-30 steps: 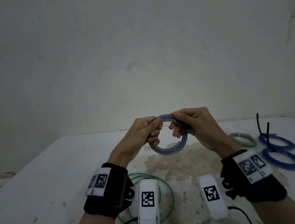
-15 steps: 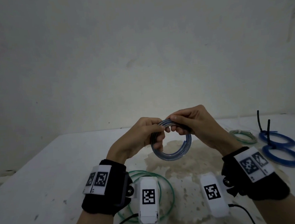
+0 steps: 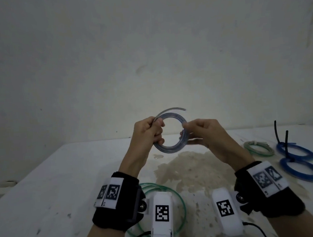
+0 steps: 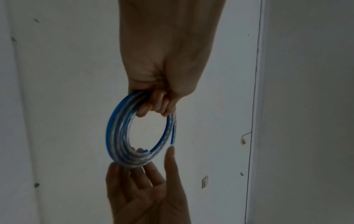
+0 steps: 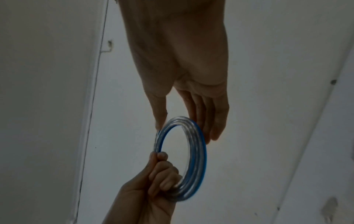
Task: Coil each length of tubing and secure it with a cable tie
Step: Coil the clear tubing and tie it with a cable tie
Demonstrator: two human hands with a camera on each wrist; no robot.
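- The left hand (image 3: 149, 131) holds a coil of clear, blue-striped tubing (image 3: 171, 146) in the air above the counter (image 3: 68, 176), its fingers (image 4: 153, 104) curled tight round the coil's left side.
- The right hand (image 3: 204, 134) is at the coil's right side with straight, loose fingers (image 5: 214, 121); the thumb and fingertips lie against the loops without closing round them.
- The coil stands upright between the two hands, several turns bunched together, and one loose end (image 3: 176, 109) arcs free over its top.
- In the left wrist view another cut end (image 4: 172, 136) hangs just apart from the outer loop, near the right hand's thumb.
- A loose ring of green tubing (image 3: 179, 205) lies flat on the counter under the wrists, partly hidden by the wrist cameras.
- At the right of the counter lie two blue coils (image 3: 298, 171), each bound with a black cable tie (image 3: 286, 143) whose tail sticks up.
- Just left of them lies a pale green coil (image 3: 257, 149) with a light-coloured tie on its far side.
- A brownish stain (image 3: 190, 170) spreads over the counter's middle, below the held coil.
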